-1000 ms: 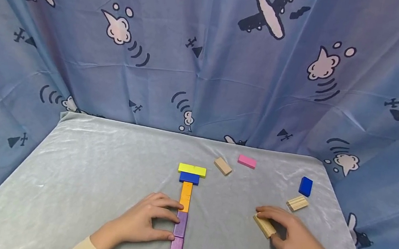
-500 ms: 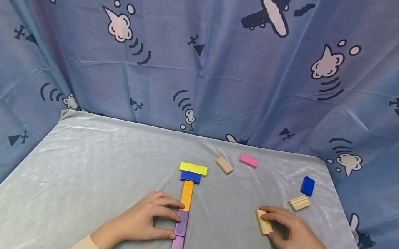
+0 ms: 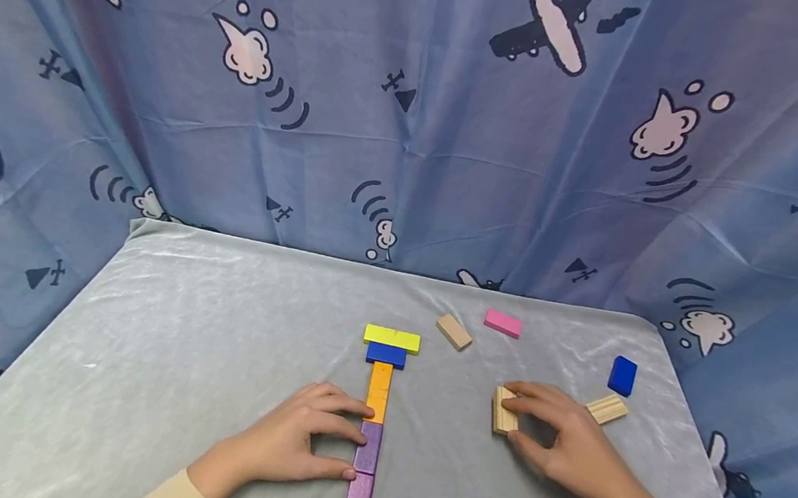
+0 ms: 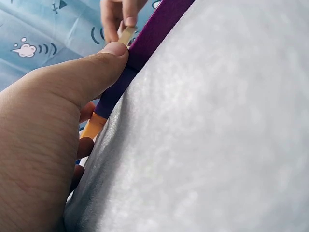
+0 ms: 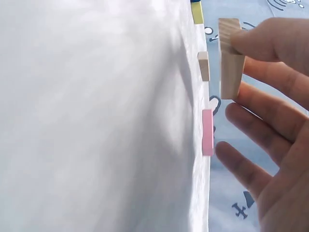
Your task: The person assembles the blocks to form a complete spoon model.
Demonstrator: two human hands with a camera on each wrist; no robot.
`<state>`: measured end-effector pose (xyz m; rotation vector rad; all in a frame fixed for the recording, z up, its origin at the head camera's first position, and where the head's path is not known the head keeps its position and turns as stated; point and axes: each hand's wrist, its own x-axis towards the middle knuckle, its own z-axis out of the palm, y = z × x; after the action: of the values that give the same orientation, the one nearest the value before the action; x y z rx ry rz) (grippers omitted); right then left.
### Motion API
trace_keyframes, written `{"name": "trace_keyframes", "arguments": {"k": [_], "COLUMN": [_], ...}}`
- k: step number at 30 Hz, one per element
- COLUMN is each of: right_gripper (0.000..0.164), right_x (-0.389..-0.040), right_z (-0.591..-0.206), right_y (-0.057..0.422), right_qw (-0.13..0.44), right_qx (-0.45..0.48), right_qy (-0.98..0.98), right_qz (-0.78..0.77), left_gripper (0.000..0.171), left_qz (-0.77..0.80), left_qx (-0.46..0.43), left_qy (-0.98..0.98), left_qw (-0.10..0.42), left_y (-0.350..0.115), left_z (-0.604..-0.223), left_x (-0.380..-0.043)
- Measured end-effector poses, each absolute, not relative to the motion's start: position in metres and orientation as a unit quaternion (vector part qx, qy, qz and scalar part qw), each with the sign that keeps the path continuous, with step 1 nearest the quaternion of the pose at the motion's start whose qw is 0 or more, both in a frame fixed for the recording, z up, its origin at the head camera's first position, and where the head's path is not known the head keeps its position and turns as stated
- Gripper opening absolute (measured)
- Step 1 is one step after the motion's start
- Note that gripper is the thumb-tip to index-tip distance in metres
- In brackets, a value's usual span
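A row of blocks runs toward me on the cloth: a yellow block (image 3: 391, 339) across the far end, a blue block (image 3: 386, 355) against it, an orange block (image 3: 379, 389), then two purple blocks (image 3: 367, 457) end to end. From the left side, my left hand (image 3: 302, 438) touches the orange and purple blocks with spread fingertips and thumb, not wrapped round any of them. My right hand (image 3: 563, 443) pinches a plain wooden block (image 3: 504, 413) between thumb and fingers. In the right wrist view that wooden block (image 5: 231, 58) is held up by its ends, off the cloth.
Loose blocks lie toward the back and right: a plain wooden one (image 3: 454, 332), a pink one (image 3: 503, 323), a dark blue one (image 3: 622, 375) and another wooden one (image 3: 607, 409) just behind my right hand. A patterned blue curtain (image 3: 312, 103) hangs behind the grey cloth-covered table (image 3: 170, 320).
My right hand has moved left and away from me with the wooden block, which has turned to point more nearly straight away. My left hand stays at the row.
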<state>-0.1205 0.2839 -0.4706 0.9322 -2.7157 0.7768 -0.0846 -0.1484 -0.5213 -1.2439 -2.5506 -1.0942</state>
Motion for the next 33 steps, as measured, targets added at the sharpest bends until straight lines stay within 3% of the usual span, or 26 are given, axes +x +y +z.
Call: {"name": "trace_keyframes", "arguments": {"k": [19,33], "right_gripper": [0.035,0.036], "right_x": [-0.188,-0.235], "right_z": [-0.458,-0.476], "right_y": [0.210,0.166], "right_qw": [0.071,-0.001], "right_qx": [0.333,0.291], "right_qy": [-0.892,-0.893], "right_qz": [0.297,0.344], "left_gripper": [0.032,0.032], "left_qz": [-0.362,-0.364], "left_qx": [-0.408,-0.410], "left_qy": [-0.836,-0.834], "left_qw": [0.056,0.056], "left_y": [-0.148,-0.149], "left_z": [-0.521,-0.519], "left_x": [-0.084,-0.085]}}
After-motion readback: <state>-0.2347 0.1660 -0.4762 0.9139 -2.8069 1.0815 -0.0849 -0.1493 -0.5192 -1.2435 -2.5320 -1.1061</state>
